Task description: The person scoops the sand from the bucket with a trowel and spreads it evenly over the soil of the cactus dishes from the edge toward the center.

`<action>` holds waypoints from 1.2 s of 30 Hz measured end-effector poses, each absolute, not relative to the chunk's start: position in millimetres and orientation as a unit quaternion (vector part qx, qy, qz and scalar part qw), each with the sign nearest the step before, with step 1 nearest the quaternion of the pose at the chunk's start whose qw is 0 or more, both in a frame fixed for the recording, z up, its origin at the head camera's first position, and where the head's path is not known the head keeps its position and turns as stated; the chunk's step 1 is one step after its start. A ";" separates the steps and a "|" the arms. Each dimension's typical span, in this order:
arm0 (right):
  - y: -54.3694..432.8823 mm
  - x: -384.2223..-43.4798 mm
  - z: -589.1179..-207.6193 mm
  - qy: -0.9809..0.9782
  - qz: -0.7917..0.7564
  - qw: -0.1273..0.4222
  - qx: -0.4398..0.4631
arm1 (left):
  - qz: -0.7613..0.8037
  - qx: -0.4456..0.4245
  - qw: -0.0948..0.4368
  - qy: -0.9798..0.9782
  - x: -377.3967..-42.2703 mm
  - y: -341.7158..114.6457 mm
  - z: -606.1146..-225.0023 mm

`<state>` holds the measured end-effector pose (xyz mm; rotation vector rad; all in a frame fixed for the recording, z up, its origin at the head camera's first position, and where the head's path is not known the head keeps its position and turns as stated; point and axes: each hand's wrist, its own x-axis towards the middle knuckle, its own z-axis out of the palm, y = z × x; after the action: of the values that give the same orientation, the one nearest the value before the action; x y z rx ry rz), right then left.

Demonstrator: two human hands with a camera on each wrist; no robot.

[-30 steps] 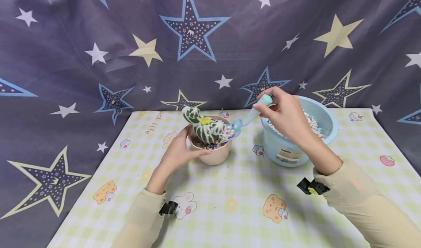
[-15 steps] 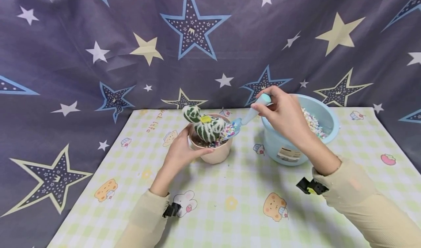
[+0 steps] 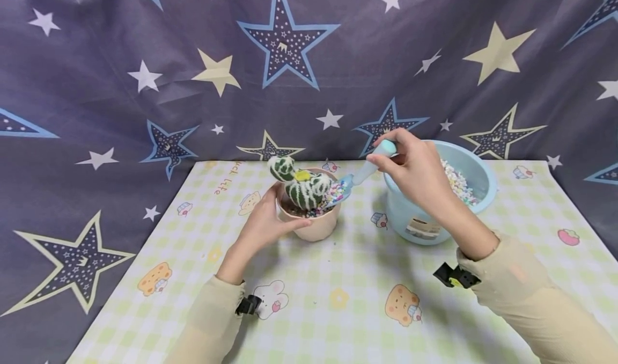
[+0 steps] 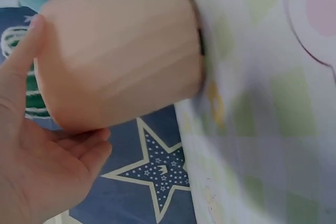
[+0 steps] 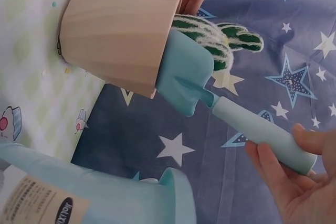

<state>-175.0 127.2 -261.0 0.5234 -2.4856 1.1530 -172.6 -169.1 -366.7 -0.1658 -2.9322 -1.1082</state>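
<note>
My left hand [image 3: 263,221] grips the left side of a beige flowerpot [image 3: 316,230], its thumb along the front rim. In the pot stands a green and white knitted cactus [image 3: 305,192] with a yellow spot, leaning left, over dark filling and some coloured pellets. My right hand [image 3: 417,165] pinches the handle of a light blue toy shovel [image 3: 364,172], tilted down to the left. The shovel's blade, heaped with pastel pellets [image 3: 335,192], lies at the pot's right rim. From the right wrist view, the blade's back [image 5: 184,72] overlaps the pot's mouth beside the cactus.
A light blue bucket [image 3: 410,221] of pale pellets [image 3: 457,184] stands right of the pot, partly behind my right hand and forearm. A green checked cloth [image 3: 338,299] covers the table, with a few tiny specks near the pot. A dark star-patterned curtain [image 3: 309,111] hangs behind.
Hardly anything moves. The shovel stays at the pot's rim with pellets on its blade, my right hand shifting very slightly left; the left hand keeps its hold on the pot.
</note>
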 end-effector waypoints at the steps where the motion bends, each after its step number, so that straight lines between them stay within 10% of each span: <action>1: 127.7 -174.9 -261.0 -0.877 0.410 0.174 0.182 | -0.356 -0.054 -0.001 -0.933 -173.3 -170.4 -367.3; 36: 109.8 -175.0 -262.7 -0.878 0.392 0.181 0.205 | -0.332 -0.061 0.000 -0.941 -175.6 -169.0 -360.4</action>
<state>-175.0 109.8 -262.7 0.5801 -2.4799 1.1062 -175.6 -169.0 -360.4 -0.1901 -2.9562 -1.0442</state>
